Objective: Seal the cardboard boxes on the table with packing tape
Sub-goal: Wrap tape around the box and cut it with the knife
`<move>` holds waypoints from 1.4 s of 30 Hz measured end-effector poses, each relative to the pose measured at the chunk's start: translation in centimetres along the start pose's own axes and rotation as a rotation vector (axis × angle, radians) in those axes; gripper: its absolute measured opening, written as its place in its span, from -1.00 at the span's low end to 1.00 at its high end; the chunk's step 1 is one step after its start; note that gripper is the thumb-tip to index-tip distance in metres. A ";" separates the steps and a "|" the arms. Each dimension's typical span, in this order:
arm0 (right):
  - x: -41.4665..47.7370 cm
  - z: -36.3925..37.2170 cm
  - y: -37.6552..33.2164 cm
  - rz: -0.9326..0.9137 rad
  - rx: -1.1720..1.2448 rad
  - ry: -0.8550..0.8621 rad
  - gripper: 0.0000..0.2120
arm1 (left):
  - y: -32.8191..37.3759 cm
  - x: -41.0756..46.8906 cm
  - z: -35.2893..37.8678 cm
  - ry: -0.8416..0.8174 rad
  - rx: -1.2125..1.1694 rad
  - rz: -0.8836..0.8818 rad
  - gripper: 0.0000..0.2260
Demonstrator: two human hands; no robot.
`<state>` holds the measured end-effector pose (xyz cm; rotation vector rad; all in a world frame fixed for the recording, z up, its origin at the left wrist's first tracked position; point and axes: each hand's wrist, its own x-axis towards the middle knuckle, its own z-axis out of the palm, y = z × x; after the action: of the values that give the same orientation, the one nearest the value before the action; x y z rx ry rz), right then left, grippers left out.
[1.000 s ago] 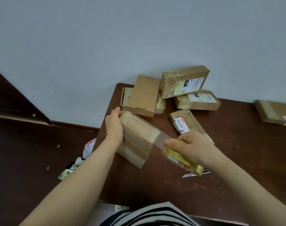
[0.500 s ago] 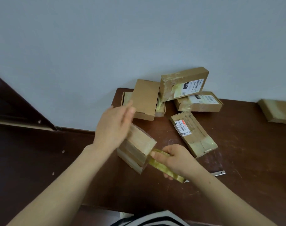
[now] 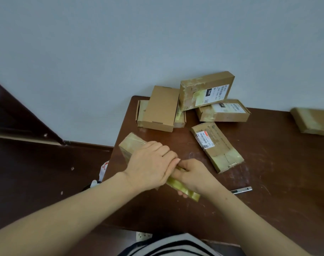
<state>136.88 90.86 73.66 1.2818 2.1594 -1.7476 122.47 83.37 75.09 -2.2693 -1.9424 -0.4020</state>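
A tape-wrapped cardboard box [image 3: 130, 145] lies near the table's left edge. My left hand [image 3: 151, 164] lies flat over its near end, fingers straight, pressing down on the tape. Right beside it, my right hand [image 3: 193, 173] grips a roll of yellowish packing tape [image 3: 183, 188], which sits edge-on against the box's near end. Most of the box's near half is hidden under my left hand.
Several other cardboard boxes lie at the back of the brown table [image 3: 268, 182]: a plain one [image 3: 162, 108], two labelled ones [image 3: 206, 90] [image 3: 223, 112], a flat labelled one [image 3: 216, 145], and one at far right [image 3: 313, 123]. A metal utility knife [image 3: 241, 190] lies right of my right wrist.
My left hand moved from the box's far end down onto its near end. The right hand brought the tape roll in against the box, and the stretched strip is no longer seen.
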 end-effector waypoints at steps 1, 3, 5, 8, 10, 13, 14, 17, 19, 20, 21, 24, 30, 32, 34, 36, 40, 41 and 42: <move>0.0 0.0 -0.1 -0.002 0.019 0.002 -0.74 | -0.1 0.3 -0.1 0.014 -0.005 0.014 -0.65; -0.1 0.0 -0.3 -0.006 0.063 0.007 -0.72 | -0.3 1.0 -0.2 0.042 -0.045 0.031 -0.68; -0.6 -0.5 -0.7 -0.034 0.109 0.012 -0.69 | -0.4 1.3 -0.5 0.067 -0.122 -0.007 -0.73; -2.6 -2.0 -1.9 -0.181 0.305 -0.098 -0.68 | -2.0 1.4 -1.2 0.123 -0.411 -0.271 -0.75; -3.5 -2.9 -3.3 -0.304 0.397 -0.176 -0.76 | -3.7 1.0 -1.1 0.101 -0.762 -0.494 -0.78; -2.8 -2.4 -5.2 -0.362 0.416 -0.178 -0.88 | -5.6 0.0 0.3 0.136 -1.129 -0.703 -0.79; -2.2 -1.8 -5.7 -0.345 0.416 -0.162 -0.90 | -6.0 -0.2 0.9 0.163 -1.167 -0.754 -0.78; 0.2 0.2 -7.0 -0.293 0.398 -0.102 -0.87 | -7.1 -0.7 2.2 0.248 -1.224 -0.923 -0.82; 1.7 1.4 -7.8 -0.246 0.357 -0.092 -0.85 | -7.9 -1.3 3.0 0.207 -1.349 -1.100 -0.82; 2.4 1.9 -8.0 -0.218 0.340 -0.084 -0.83 | -7.9 -1.5 3.5 0.155 -1.459 -1.192 -0.76; 3.0 2.3 -8.1 -0.197 0.329 -0.070 -0.82 | -7.8 -1.8 4.0 0.120 -1.567 -1.270 -0.71; 3.9 2.8 -8.2 -0.179 0.348 -0.035 -0.77 | -7.4 -2.0 5.7 0.157 -1.616 -1.387 -0.68; 1.4 1.9 -7.2 -0.063 0.302 0.000 -0.69 | -7.1 -2.3 6.7 0.270 -1.549 -1.178 -0.83; -0.7 1.1 -6.1 -0.021 0.118 -0.004 -0.63 | -7.3 -2.7 7.2 0.277 -1.523 -1.119 -0.77; -3.1 0.4 -4.8 0.018 -0.033 -0.021 -0.58 | -7.4 -3.0 7.5 0.273 -1.492 -1.094 -0.78; -5.2 -0.2 -3.6 0.074 -0.076 -0.030 -0.57 | -7.4 -3.2 7.8 0.271 -1.481 -1.077 -0.83; -7.3 -1.0 -1.6 0.176 -0.094 0.001 -0.57 | -7.3 -3.2 8.1 0.279 -1.478 -1.088 -0.81; -7.5 -1.0 -1.1 0.198 -0.108 0.005 -0.57 | -7.3 -3.2 8.1 0.278 -1.473 -1.093 -0.80; -7.5 -1.0 -0.6 0.217 -0.131 0.012 -0.57 | -7.3 -3.2 8.1 0.278 -1.468 -1.096 -0.80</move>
<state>141.76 87.60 78.54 1.4339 2.0152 -1.4947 115.86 83.71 65.86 -0.7616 -2.8799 -2.6934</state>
